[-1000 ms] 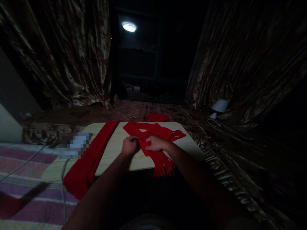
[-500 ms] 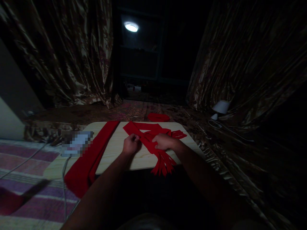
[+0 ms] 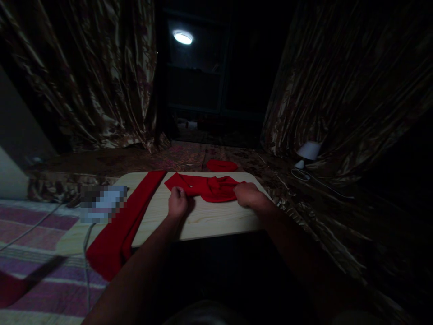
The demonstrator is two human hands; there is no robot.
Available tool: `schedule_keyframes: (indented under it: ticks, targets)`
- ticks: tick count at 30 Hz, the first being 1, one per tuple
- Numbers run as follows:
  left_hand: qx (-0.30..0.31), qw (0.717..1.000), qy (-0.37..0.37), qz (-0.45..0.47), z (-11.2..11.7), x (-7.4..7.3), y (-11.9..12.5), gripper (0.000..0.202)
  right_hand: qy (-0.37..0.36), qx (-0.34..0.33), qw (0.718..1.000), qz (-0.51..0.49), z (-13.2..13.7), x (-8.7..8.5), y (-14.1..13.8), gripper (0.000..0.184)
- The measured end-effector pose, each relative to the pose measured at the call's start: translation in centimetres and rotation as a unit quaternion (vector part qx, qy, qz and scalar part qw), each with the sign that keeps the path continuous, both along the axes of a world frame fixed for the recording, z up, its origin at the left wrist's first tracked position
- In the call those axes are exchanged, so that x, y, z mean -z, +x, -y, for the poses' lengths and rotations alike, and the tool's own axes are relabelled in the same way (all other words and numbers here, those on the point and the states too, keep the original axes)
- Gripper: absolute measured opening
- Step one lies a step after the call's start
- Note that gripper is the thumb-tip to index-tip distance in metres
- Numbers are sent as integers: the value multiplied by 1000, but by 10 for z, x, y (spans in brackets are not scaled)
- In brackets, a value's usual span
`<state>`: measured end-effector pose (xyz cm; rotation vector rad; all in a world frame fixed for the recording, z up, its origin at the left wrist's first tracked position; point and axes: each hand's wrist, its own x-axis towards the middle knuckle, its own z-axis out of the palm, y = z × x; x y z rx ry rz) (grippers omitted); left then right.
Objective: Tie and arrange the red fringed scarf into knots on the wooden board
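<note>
head view: two bare hands work over a pale wooden desk (image 3: 206, 222) with rounded corners, in a dim room. a red scarf (image 3: 218, 192) lies crumpled and folded on the desk's far half, between the hands. the left hand (image 3: 177, 202) has a narrow grip, thumb and fingers pinching the scarf's near left edge. the right hand (image 3: 250, 196) has its fingers curled closed on the scarf's right end, near the desk's right side. to the left, a long folded red cloth (image 3: 130, 221) runs from the far edge and hangs over the near one. beside it, on the left corner, is a flat thing (image 3: 105, 205) blurred into squares, with a pale cable (image 3: 86, 271) near it. just beyond the far edge rests a red ring-shaped bundle (image 3: 222, 165). a striped purple and white cover (image 3: 43, 289) spreads at left; a small white lamp (image 3: 309, 150) stands at far right.
</note>
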<state>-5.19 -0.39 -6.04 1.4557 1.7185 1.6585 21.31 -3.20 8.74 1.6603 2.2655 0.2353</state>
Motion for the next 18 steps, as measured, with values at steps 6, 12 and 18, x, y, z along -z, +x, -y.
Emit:
schedule_keyframes:
  ticks: [6, 12, 18]
  targets:
    - [93, 991, 15, -92, 9, -9, 9, 42, -43, -110, 978, -173, 2, 27, -16, 30]
    - [137, 972, 27, -191, 7, -4, 10, 45, -2, -62, 975, -214, 4, 48, -33, 43]
    - [134, 977, -24, -165, 10, -11, 12, 32, 15, -49, 931, -362, -6, 60, -41, 24]
